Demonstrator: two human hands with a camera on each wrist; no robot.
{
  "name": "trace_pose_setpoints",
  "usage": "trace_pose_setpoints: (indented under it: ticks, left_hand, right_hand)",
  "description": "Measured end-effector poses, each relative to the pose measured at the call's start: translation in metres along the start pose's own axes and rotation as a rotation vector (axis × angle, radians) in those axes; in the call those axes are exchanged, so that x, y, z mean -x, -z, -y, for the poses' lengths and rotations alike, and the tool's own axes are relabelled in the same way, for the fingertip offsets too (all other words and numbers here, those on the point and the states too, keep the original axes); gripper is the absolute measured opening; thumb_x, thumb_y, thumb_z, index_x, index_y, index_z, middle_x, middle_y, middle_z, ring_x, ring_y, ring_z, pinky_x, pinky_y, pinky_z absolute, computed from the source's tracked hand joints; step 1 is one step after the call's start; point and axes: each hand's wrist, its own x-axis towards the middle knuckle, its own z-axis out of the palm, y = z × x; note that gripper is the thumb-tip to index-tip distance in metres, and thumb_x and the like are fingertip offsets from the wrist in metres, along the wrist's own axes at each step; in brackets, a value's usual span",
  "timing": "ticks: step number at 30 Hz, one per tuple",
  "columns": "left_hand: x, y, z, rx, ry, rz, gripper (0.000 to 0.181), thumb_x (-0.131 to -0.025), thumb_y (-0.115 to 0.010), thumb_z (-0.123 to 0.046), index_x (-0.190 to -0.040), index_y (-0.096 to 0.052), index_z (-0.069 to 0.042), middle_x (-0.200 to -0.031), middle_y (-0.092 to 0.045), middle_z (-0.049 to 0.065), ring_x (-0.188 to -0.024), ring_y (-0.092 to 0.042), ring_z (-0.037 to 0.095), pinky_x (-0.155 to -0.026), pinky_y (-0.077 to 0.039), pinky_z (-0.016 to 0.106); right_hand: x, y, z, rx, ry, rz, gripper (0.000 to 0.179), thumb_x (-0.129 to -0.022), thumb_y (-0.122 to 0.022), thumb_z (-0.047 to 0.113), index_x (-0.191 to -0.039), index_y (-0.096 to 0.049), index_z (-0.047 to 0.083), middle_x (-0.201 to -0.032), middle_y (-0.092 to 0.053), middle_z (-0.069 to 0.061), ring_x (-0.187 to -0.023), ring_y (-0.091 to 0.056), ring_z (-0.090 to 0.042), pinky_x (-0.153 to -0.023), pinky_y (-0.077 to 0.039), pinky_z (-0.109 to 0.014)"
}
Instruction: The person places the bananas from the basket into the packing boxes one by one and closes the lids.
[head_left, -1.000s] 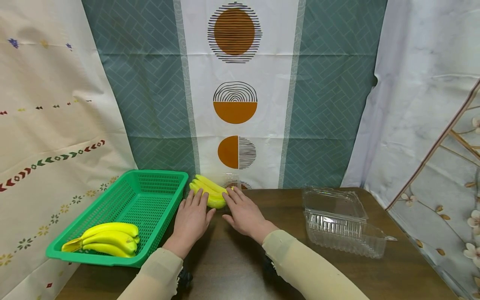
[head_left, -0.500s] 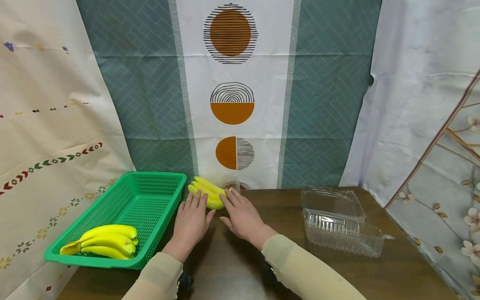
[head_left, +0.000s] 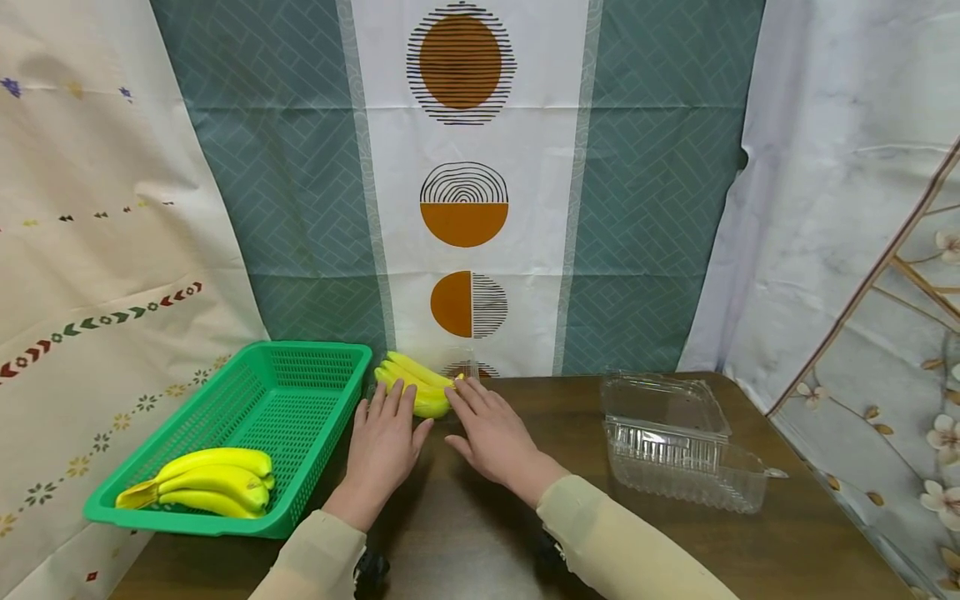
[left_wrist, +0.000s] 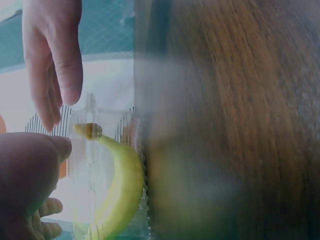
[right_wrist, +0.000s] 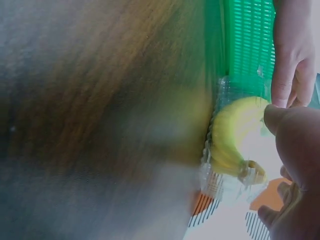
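**Two hands, two bunches of bananas, two clear containers, one basket**

Facing ahead as 12 o'clock, we count two bunches of bananas. The first, the packed bunch point(head_left: 431, 404), is at 12 o'clock, inside a clear container point(left_wrist: 91, 165) at the table's far edge; we cannot tell whether its lid is closed. The left hand point(head_left: 384, 433) is just short of 12, the right hand point(head_left: 491, 425) just past it. Both have fingers straight and slightly spread at the near side of the packed bunch, gripping nothing; we cannot tell how firmly either touches.

At 10 o'clock we see one green basket point(head_left: 300, 417). The second bunch point(head_left: 206, 483) lies in it, at least three bananas showing, toward the basket's own 7 o'clock. At 2 o'clock another clear container point(head_left: 678, 454) stands open, its lid tipped back. All share one brown table point(head_left: 465, 550).
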Motion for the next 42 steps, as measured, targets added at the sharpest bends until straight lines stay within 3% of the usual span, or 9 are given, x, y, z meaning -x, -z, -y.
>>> trace_pose_setpoints:
  ticks: [14,26,42]
  left_hand:
    - [0.007,0.01,-0.007,0.021,-0.001,0.017,0.075,-0.107,-0.072,-0.047,-0.162,-0.052,0.001,-0.168,-0.046,0.025,-0.16,-0.034,0.049,-0.127,-0.025,0.073]
    - [0.012,0.02,-0.015,0.044,-0.025,0.012,0.075,-0.106,-0.074,-0.046,-0.162,-0.052,0.0,-0.169,-0.046,0.024,-0.16,-0.035,0.049,-0.127,-0.024,0.073]
    - [0.021,0.026,-0.024,0.077,-0.042,0.026,0.075,-0.106,-0.074,-0.048,-0.162,-0.053,-0.004,-0.169,-0.047,0.023,-0.16,-0.034,0.049,-0.128,-0.024,0.071]
  right_hand:
    - [0.019,0.009,0.002,-0.061,0.014,-0.041,0.078,-0.108,-0.07,0.05,-0.17,-0.043,0.009,-0.173,-0.043,-0.015,-0.161,-0.038,-0.035,-0.127,-0.037,-0.055]
    - [0.033,0.021,0.005,-0.124,-0.014,0.01,0.08,-0.108,-0.069,0.051,-0.172,-0.041,0.011,-0.177,-0.036,-0.011,-0.165,-0.032,-0.031,-0.131,-0.031,-0.05]
    - [0.07,0.035,-0.002,-0.167,-0.031,-0.067,0.078,-0.107,-0.071,0.05,-0.169,-0.046,0.009,-0.174,-0.042,-0.014,-0.162,-0.037,-0.035,-0.128,-0.035,-0.053]
